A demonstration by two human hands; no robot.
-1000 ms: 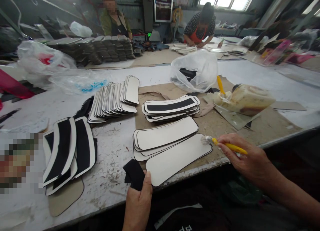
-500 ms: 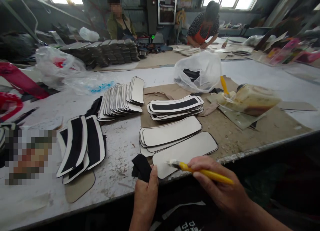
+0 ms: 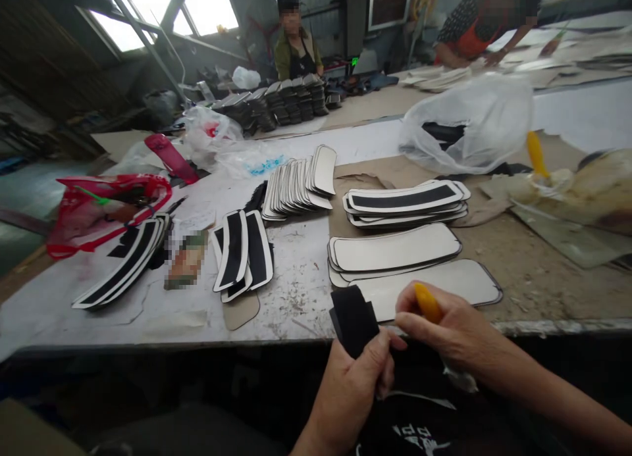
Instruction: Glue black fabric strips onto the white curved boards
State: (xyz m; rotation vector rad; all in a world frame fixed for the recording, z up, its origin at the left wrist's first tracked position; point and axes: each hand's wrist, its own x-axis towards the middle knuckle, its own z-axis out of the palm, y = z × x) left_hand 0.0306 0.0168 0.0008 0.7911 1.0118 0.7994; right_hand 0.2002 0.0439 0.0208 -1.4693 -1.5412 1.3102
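Note:
Folded black strips point(image 3: 354, 319) stand up from my left hand point(image 3: 358, 377), whose fingers are wrapped round them at the table's front edge. A yellow-handled brush point(image 3: 428, 303) is in my right hand point(image 3: 444, 324), its bristle end pointing down below the hand. Just behind both hands lies a white curved panel point(image 3: 444, 283) with dark edges. Beyond it is a small stack of plain white panels point(image 3: 395, 249), and behind that a stack of white panels with black strips point(image 3: 405, 198) on them.
Fanned white panels point(image 3: 299, 185) lie at mid-table, with black-striped panels point(image 3: 234, 249) nearer left and another striped pile point(image 3: 131, 262) farther left. A clear bag point(image 3: 486, 124) and a glue container point(image 3: 587, 183) sit at right. Two people work across the table.
The view has swung left. My right hand has turned the brush from lying over the white panel to bristles down. My left hand has lifted the black strips closer to my right hand.

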